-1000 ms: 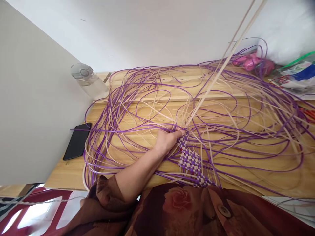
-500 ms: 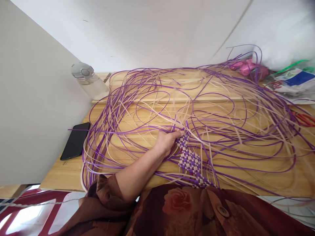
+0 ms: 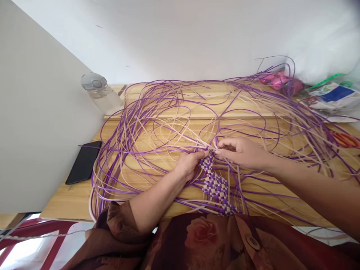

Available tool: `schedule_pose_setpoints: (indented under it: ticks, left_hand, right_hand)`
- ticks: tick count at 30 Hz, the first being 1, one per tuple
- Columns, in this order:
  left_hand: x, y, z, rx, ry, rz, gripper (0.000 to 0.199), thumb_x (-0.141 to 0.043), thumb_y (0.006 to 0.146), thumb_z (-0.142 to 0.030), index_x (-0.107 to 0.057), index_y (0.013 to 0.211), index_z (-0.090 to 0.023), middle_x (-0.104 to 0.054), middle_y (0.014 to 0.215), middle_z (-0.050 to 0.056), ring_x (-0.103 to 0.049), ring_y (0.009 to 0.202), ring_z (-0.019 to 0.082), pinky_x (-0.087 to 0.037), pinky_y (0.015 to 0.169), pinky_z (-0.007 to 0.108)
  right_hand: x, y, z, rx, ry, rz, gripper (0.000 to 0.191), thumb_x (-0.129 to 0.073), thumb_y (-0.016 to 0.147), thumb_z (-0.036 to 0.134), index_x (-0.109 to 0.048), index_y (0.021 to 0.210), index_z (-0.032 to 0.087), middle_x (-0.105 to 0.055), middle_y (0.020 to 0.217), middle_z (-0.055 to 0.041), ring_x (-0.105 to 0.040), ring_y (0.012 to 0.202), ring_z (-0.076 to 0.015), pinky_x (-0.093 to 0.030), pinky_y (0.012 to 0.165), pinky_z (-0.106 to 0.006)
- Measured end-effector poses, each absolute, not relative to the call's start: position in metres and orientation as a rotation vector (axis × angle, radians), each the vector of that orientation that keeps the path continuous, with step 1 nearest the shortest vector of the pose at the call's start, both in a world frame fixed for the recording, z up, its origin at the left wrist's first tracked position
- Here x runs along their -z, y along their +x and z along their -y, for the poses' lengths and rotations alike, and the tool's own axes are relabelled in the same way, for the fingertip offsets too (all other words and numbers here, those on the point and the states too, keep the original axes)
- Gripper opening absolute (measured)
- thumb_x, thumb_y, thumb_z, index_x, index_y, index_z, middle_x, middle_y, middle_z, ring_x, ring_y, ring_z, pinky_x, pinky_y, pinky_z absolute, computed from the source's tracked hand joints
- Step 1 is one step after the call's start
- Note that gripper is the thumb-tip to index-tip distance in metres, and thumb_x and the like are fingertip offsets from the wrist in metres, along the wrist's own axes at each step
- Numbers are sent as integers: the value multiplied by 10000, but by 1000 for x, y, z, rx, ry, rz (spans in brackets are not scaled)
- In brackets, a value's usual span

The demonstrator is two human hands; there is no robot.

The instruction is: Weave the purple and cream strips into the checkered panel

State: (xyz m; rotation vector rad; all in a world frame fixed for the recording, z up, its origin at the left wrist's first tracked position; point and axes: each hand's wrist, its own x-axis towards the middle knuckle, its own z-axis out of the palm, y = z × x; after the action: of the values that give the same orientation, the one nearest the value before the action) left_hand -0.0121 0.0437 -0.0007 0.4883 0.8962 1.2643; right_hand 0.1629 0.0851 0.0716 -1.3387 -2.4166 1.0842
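A woven piece (image 3: 216,185) of purple and cream strips runs from the middle of the table down to the person's clothing. My left hand (image 3: 189,164) pinches its upper end between thumb and fingers. On the other side of that end, my right hand (image 3: 234,152) has thumb and fingertips closed around a cream strip beside the weave. Long loose purple and cream strips (image 3: 132,112) fan out from the weave in wide loops to the left, the back and the right.
A black phone (image 3: 83,163) lies at the table's left edge. Behind it a clear bottle (image 3: 105,98) with a grey lid stands tilted in view. Orange-handled tools (image 3: 344,139), a pink bundle (image 3: 278,80) and plastic bags (image 3: 334,93) are at the right. A wooden ledge (image 3: 168,115) crosses the back.
My right hand has come in from the right and taken hold of a strip at the weave's upper end. My left hand keeps its grip there. The view has shifted slightly.
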Motion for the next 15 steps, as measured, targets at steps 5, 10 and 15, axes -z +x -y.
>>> schedule_pose_setpoints:
  ticks: [5,10,15]
  left_hand:
    - [0,-12,-43,-1266,502,-904,235,-844,514,-196,-696,685,-132,-686,700,27,-602,640,136,-466,711,294]
    - [1,-12,-44,-1231,467,-901,254,-850,506,-208,-700,693,-122,-695,705,41,-615,631,146,-477,700,305]
    - [1,-13,-44,-1226,452,-927,252,-859,479,-204,-684,639,-117,-661,638,28,-584,571,124,-459,641,287]
  right_hand:
    - [-70,167,-79,-1664,-1237,2006,386,-605,849,529,-570,855,145,-686,749,-56,-561,551,-100,-432,529,-225]
    - [-75,175,-88,-1362,-1125,2387,237,-534,907,406,-604,931,181,-694,803,-45,-611,639,-137,-436,586,-262]
    - [-94,215,-127,-92,-1571,2472,114,-689,693,91,-704,607,165,-629,543,-78,-432,486,-110,-266,563,-327]
